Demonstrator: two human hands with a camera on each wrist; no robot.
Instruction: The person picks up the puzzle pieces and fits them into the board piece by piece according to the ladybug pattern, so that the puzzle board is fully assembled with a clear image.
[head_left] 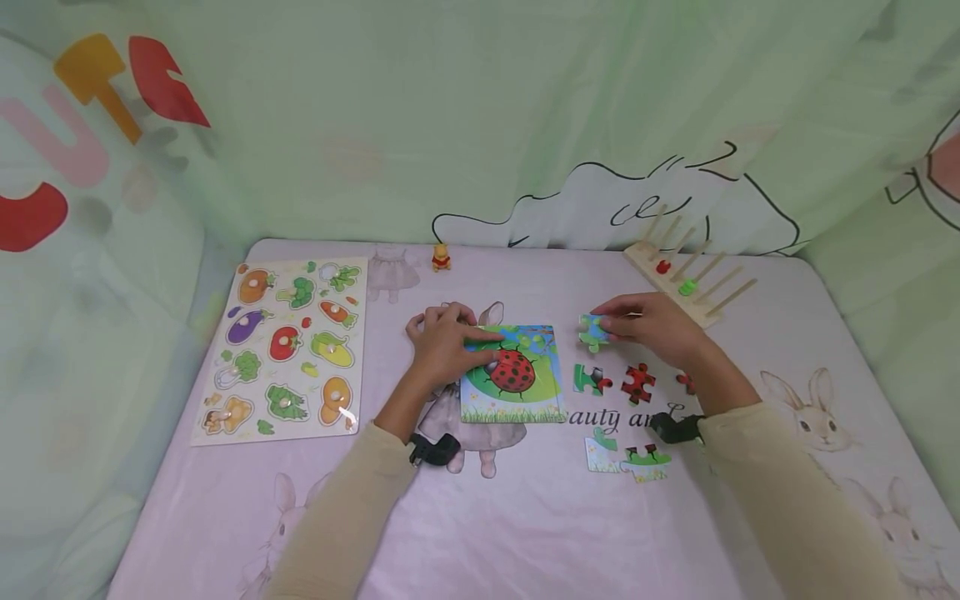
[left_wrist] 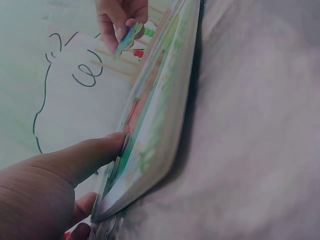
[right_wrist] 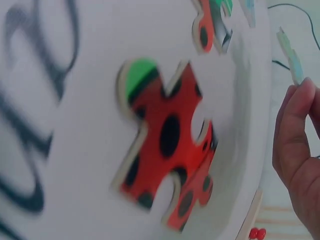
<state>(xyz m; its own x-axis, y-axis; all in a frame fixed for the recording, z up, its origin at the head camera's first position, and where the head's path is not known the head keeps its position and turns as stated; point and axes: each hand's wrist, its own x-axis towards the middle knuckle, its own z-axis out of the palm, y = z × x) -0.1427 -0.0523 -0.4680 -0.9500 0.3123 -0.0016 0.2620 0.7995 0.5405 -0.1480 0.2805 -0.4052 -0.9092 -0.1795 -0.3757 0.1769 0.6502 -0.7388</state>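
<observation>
My left hand [head_left: 444, 346] rests at the upper left of a square ladybug puzzle board [head_left: 517, 410], thumb and forefinger stretched over its face. In the left wrist view, the thumb [left_wrist: 95, 152] presses on the board's top. My right hand [head_left: 651, 323] pinches a blue and green puzzle piece [head_left: 592, 333] just right of the board, held above the cloth. Below it lie a green piece with red and black [head_left: 592, 381], a red spotted piece [head_left: 638, 384], and another red piece [head_left: 685, 382] partly hidden by the right arm.
Nearer the front lie a pale corner piece [head_left: 601, 454] and a green-edged piece [head_left: 647, 463]. A vegetable knob puzzle [head_left: 307, 283] stands at the left. A small bear figurine [head_left: 441, 258] is at the back, and a wooden peg rack [head_left: 637, 255] with red and green beads stands back right.
</observation>
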